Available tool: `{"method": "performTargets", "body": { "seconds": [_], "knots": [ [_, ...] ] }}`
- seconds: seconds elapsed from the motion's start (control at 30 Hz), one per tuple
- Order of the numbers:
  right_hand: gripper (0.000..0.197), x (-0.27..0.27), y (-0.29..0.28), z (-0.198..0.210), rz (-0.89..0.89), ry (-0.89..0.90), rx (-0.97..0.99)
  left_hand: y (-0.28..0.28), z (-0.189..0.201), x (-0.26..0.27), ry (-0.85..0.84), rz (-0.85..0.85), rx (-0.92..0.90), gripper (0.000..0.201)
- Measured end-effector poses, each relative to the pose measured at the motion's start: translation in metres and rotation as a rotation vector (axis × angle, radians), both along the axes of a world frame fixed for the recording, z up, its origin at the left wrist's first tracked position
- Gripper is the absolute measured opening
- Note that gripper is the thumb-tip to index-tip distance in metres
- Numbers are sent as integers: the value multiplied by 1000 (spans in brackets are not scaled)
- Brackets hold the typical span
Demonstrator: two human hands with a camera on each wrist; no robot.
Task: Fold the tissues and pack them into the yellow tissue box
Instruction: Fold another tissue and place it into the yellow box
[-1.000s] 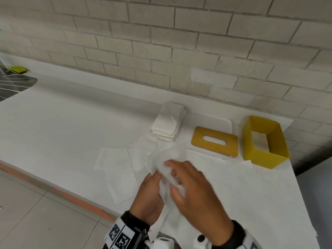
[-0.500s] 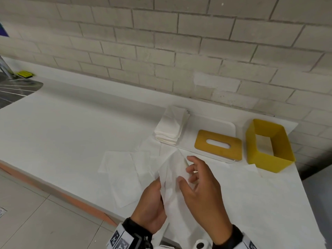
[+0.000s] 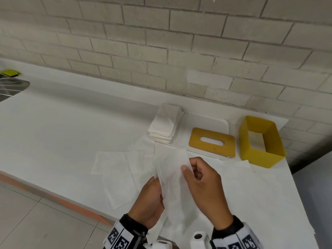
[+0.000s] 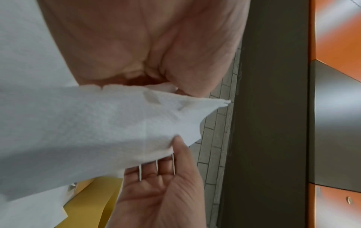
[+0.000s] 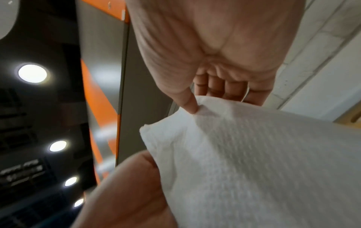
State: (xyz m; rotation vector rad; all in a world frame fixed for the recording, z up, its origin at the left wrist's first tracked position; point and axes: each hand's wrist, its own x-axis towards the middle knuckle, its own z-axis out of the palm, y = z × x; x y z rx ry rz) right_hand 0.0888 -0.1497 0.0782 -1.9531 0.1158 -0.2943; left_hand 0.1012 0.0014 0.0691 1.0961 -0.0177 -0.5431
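1. Since a second ago: crumpled tissue [image 3: 172,169] now drawn out into a long upright strip between both hands; right hand [image 3: 204,191] shifted from over the sheet to its right edge.
2. Left hand [image 3: 149,200]: grip closed on the tissue's lower left edge, fingers hidden behind the paper in the head view; sheet seen pinched at the fingertips in the left wrist view [image 4: 117,123].
3. Right hand: grip closed on the tissue, thumb pressed on the front face and fingers curled behind; thumb tip seen dug into the paper's top edge in the right wrist view [image 5: 254,162].
4. Tissue held clear of the white worktop [image 3: 62,132], near its front edge, lower end trailing down between the wrists.
5. Yellow tissue box [image 3: 260,141]: open frame, standing at the worktop's right end, well apart from the hands.
6. Yellow lid [image 3: 212,142] with an oval slot: flat on a white tray [image 3: 203,121], just left of the box.
7. Stack of folded tissues [image 3: 165,124]: on the tray's left end, beside the lid.
8. Flat unfolded sheets [image 3: 115,164]: spread on the worktop left of the hands; more white paper under and right of them.
9. Brick wall [image 3: 161,42] behind; wrist bands [image 3: 122,238] with black-and-white markers on both arms.
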Motion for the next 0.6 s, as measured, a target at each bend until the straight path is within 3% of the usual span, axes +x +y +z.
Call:
{"method": "performTargets", "body": {
  "seconds": [0.07, 0.27, 0.6],
  "knots": [
    [14, 0, -5, 6, 36, -15, 109, 3, 0, 4, -9, -2, -7, 51],
    [7, 5, -12, 2, -18, -16, 101, 7, 0, 13, 41, -40, -49, 50],
    [34, 7, -15, 2, -59, -31, 96, 2, 7, 17, 64, -51, -158, 64]
  ]
}}
